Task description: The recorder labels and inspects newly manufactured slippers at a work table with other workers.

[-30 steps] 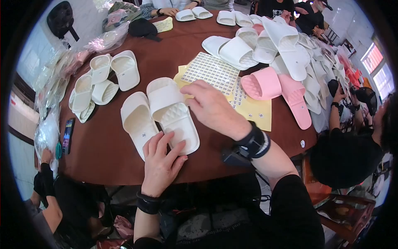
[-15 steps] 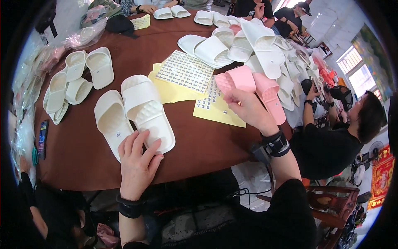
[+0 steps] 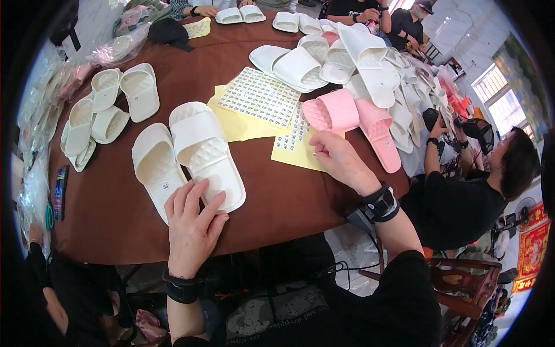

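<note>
My left hand (image 3: 193, 231) lies with spread fingers over the heel ends of two white slippers. The left slipper (image 3: 160, 168) has a small round sticker on its insole; the right slipper (image 3: 205, 150) shows a bare heel. My right hand (image 3: 338, 159) is closed in a pinch, low over a yellow sticker sheet (image 3: 289, 151). A small white sticker (image 3: 315, 154) shows at its fingertips; whether it is on the sheet or held is unclear. Just beyond that hand sit two pink slippers, one (image 3: 332, 111) partly overlapping the sheet, the other (image 3: 381, 139) bearing a sticker.
A fuller sticker sheet (image 3: 260, 98) lies farther back on the brown tablecloth (image 3: 277, 214). White slippers (image 3: 139, 95) stand at left, and a large slipper pile (image 3: 370, 69) fills the far right. A dark slim box (image 3: 60, 194) lies near the left edge. Other people sit around the table.
My right hand has come down and toward me, from beside the pink slippers to the lower sticker sheet. The left hand has stayed on the white slippers.
</note>
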Available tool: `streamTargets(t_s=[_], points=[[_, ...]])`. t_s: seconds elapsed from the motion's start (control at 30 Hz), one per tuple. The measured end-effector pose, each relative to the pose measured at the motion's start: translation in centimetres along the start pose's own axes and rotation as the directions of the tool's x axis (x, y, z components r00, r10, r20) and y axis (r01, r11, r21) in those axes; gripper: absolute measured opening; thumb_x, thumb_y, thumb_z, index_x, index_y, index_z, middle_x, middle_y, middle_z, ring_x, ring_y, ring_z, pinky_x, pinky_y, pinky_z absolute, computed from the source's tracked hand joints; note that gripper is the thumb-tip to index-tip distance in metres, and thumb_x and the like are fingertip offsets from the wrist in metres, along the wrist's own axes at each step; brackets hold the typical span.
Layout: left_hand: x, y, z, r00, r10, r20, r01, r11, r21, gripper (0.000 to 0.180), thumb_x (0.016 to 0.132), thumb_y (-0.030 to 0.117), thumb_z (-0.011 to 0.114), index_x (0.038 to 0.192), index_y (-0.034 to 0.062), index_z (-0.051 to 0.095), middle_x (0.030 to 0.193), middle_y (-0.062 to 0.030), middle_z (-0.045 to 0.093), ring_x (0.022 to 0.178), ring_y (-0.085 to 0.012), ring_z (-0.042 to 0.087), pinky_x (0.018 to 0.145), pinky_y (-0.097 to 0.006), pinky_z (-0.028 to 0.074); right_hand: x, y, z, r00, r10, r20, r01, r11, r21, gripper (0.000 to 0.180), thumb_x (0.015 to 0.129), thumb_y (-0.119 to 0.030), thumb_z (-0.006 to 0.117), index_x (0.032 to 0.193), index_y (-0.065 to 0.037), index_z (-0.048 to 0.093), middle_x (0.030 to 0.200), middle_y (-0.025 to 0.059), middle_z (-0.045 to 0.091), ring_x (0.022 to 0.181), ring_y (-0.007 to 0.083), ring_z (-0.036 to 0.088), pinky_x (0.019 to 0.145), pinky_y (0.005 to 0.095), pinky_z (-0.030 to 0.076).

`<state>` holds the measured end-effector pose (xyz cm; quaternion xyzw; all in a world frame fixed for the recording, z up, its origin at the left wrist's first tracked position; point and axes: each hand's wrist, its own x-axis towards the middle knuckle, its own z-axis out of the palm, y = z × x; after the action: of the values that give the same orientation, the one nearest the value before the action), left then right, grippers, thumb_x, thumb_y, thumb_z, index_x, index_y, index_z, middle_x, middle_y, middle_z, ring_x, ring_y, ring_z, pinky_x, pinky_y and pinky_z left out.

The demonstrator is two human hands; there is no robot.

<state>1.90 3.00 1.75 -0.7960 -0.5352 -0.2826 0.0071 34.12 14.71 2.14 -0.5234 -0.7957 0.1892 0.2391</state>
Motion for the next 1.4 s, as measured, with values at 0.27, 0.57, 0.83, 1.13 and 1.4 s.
streamTargets(t_s=[0.27, 0.57, 0.83, 1.13, 1.4], points=[[0.0, 0.0, 0.0, 1.0, -0.008, 0.002, 0.008, 1.0, -0.006, 0.035, 0.074, 0.014, 0.071, 0.108, 0.0101, 0.066, 0.128, -0.0121, 0.054, 0.12, -0.0352, 0.047, 0.1, -0.047, 0.035, 0.0, 0.1, 0.2, 1.0, -0.022, -0.023, 0.023, 0.999, 0.024, 0.019, 0.083, 0.0, 0.055, 0.102, -0.001, 0.056, 0.084, 0.0141, 0.058, 0.078, 0.0268, 0.058, 0.07, 0.0352, 0.048], [0.1, 0.1, -0.1, 1.0, -0.017, -0.012, 0.017, 1.0, -0.002, 0.036, 0.071, 0.013, 0.075, 0.106, 0.0115, 0.068, 0.125, -0.0113, 0.055, 0.118, -0.0328, 0.048, 0.1, -0.046, 0.036, -0.4, -0.1, -0.5, 1.0, 0.0, -0.017, 0.002, 0.996, 0.089, 0.018, 0.085, -0.001, 0.057, 0.103, -0.002, 0.055, 0.085, 0.0132, 0.059, 0.079, 0.0242, 0.06, 0.072, 0.0335, 0.048], [0.1, 0.0, -0.1, 1.0, -0.005, -0.013, 0.005, 1.0, -0.006, 0.036, 0.071, 0.014, 0.074, 0.106, 0.0118, 0.067, 0.125, -0.0116, 0.055, 0.118, -0.033, 0.048, 0.099, -0.046, 0.036, 0.0, -1.2, -1.3, 0.999, 0.01, -0.038, -0.002, 0.98, 0.201, 0.017, 0.085, 0.002, 0.058, 0.101, -0.002, 0.056, 0.084, 0.0101, 0.06, 0.077, 0.0181, 0.06, 0.07, 0.0304, 0.049], [-0.1, -0.4, 0.1, 0.999, -0.002, -0.034, 0.002, 1.0, -0.012, 0.037, 0.071, 0.016, 0.074, 0.107, 0.0134, 0.067, 0.124, -0.0106, 0.055, 0.119, -0.0333, 0.048, 0.099, -0.045, 0.036, 2.4, -8.7, 1.1, 0.971, -0.206, 0.122, 0.143, 0.907, 0.396, 0.017, 0.084, 0.001, 0.06, 0.101, -0.002, 0.056, 0.082, 0.006, 0.058, 0.076, 0.0143, 0.057, 0.07, 0.0275, 0.047], [-0.2, -0.6, 0.2, 0.998, 0.0, -0.067, -0.002, 1.0, -0.022, 0.035, 0.071, 0.016, 0.074, 0.106, 0.0142, 0.068, 0.124, -0.0097, 0.055, 0.117, -0.0325, 0.049, 0.099, -0.046, 0.037, 5.7, -12.5, 6.4, 0.868, -0.437, 0.236, 0.384, 0.892, 0.24, 0.015, 0.083, 0.001, 0.052, 0.099, -0.001, 0.052, 0.089, 0.0193, 0.059, 0.089, 0.0367, 0.058, 0.078, 0.0423, 0.047]])
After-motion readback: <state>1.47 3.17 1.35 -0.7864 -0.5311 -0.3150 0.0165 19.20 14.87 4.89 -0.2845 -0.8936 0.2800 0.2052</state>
